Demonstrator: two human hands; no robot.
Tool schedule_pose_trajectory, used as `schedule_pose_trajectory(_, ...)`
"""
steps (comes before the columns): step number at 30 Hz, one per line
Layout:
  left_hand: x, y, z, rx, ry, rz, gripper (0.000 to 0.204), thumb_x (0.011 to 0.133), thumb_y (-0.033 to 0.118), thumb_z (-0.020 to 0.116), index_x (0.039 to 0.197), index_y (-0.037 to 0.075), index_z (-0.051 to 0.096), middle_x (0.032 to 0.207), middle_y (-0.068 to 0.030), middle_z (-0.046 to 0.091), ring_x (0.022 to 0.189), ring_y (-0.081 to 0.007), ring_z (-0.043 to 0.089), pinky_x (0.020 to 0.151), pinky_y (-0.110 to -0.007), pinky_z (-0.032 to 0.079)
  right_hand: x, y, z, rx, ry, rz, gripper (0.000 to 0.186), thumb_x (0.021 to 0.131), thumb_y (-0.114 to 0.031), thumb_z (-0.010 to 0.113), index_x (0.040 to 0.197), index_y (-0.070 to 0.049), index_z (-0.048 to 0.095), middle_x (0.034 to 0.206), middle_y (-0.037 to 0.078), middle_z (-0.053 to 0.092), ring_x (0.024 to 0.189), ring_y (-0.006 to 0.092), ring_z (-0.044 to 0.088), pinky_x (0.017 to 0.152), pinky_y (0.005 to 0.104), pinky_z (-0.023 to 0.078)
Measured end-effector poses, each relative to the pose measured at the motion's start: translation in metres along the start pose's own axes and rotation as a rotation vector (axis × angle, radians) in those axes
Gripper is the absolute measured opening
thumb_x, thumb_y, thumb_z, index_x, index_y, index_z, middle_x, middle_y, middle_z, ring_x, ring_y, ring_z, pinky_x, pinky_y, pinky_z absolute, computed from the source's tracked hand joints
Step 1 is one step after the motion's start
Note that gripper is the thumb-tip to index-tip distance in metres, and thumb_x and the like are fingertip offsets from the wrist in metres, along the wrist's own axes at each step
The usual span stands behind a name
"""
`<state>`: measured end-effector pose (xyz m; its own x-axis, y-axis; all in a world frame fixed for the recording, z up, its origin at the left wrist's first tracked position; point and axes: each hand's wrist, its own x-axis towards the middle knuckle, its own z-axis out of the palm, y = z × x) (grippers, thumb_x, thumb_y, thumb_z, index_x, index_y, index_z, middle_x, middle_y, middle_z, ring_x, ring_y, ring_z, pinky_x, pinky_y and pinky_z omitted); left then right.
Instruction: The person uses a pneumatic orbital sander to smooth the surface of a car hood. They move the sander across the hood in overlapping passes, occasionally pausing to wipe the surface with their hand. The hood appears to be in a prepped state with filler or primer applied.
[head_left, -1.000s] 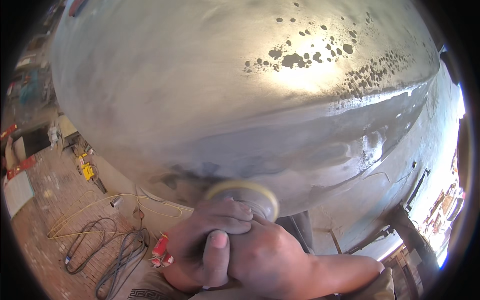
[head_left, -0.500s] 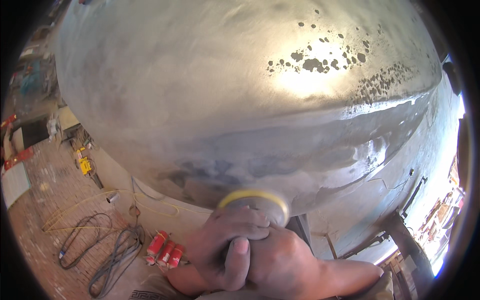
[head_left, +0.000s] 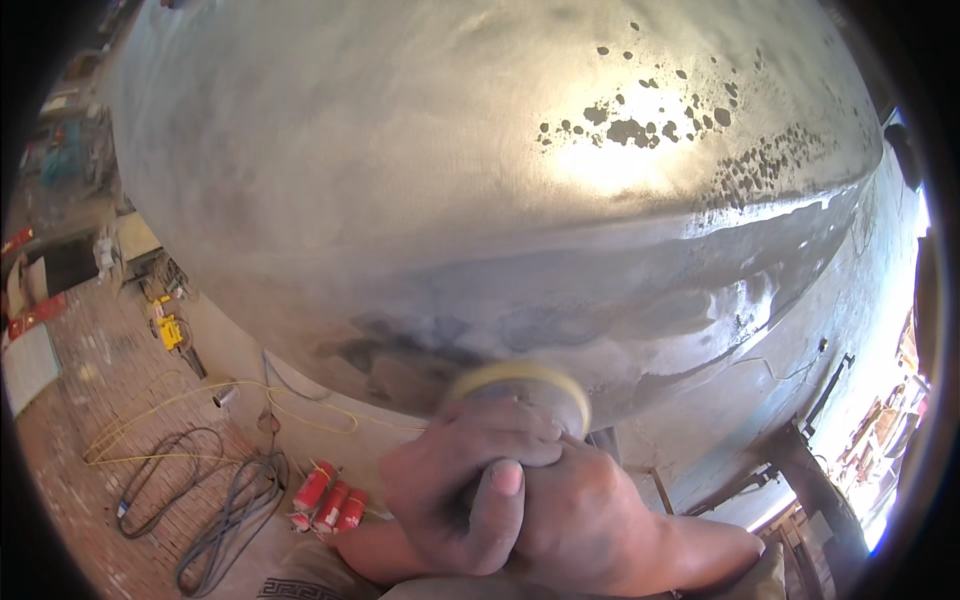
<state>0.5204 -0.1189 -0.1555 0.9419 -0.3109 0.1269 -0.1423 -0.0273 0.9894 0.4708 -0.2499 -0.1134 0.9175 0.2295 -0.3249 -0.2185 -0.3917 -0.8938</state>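
A large, curved grey metallic shell [head_left: 380, 190] fills most of the view, with dark spots at its upper right and darker smudges along its lower part. Against its lower edge rests a sander [head_left: 527, 373] with a round, yellow-rimmed pad, slightly blurred. My left hand [head_left: 460, 470] is closed around it from the left, the thumb pointing up. From the right, my right hand [head_left: 585, 505] is clasped beside and partly under the left one, most of its fingers hidden. Both hands cover most of the tool's body.
Three red cylinders [head_left: 332, 503] lie left of my forearms. Dark coiled cable [head_left: 235, 515] and a thin yellow cord [head_left: 200, 402] run over the brick floor [head_left: 85, 430]. Farther left is a yellow device [head_left: 171, 331]. A dark metal beam [head_left: 815, 485] stands at the lower right.
Both hands and the sander have shifted a little to the right, with the pad slightly higher along the shell. Everything else stays in place.
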Motion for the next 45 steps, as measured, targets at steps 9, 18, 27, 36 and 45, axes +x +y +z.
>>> schedule_pose_trajectory(9,-0.004,-0.004,0.014,-0.055,0.085,0.017,0.02,0.085,0.003,0.062,0.1,0.0,0.075,0.08,-0.0184,0.072,0.068,-0.031,0.071,0.067,-0.042,0.059,0.002,-0.005,-0.012,0.0,0.059,0.012,0.014,0.075,-0.008,0.073,0.088,-0.003,0.07,0.083,0.018,0.071,0.077,0.0418,0.071,0.068,0.0506,0.059)
schedule_pose_trajectory(18,0.009,-0.003,0.003,-0.112,-0.037,-0.015,0.019,0.088,0.006,0.061,0.091,-0.008,0.073,0.079,-0.0197,0.073,0.071,-0.0338,0.074,0.07,-0.041,0.061,0.013,0.011,-0.007,-0.354,0.178,-0.284,0.034,0.082,-0.003,0.065,0.114,0.003,0.055,0.075,0.011,0.064,0.06,0.0292,0.069,0.052,0.0393,0.058)
schedule_pose_trajectory(27,-0.007,0.001,-0.024,-0.046,-0.051,-0.065,0.03,0.102,0.014,0.057,0.103,-0.014,0.069,0.096,-0.0257,0.075,0.079,-0.0334,0.072,0.078,-0.04,0.06,0.019,-0.004,0.005,0.02,0.111,-0.096,0.015,0.091,-0.011,0.063,0.079,-0.004,0.068,0.076,0.017,0.07,0.07,0.0389,0.071,0.061,0.0479,0.058)
schedule_pose_trajectory(36,-0.004,0.013,-0.047,-0.006,-0.096,-0.204,0.029,0.1,0.01,0.055,0.1,-0.015,0.07,0.099,-0.0286,0.075,0.09,-0.0328,0.074,0.087,-0.04,0.06,0.026,-0.02,0.01,0.093,-0.029,0.109,0.022,0.099,-0.016,0.058,0.086,-0.003,0.07,0.079,0.02,0.071,0.072,0.0431,0.072,0.062,0.0512,0.058)
schedule_pose_trajectory(45,-0.003,-0.001,-0.062,-0.121,-0.04,-0.123,0.028,0.103,0.01,0.056,0.101,-0.014,0.069,0.101,-0.0289,0.074,0.088,-0.0318,0.073,0.086,-0.04,0.06,0.057,-0.002,0.046,-0.947,0.247,-0.496,0.029,0.088,-0.003,0.05,0.112,0.007,0.037,0.077,0.013,0.055,0.049,0.0251,0.054,0.044,0.0345,0.048)
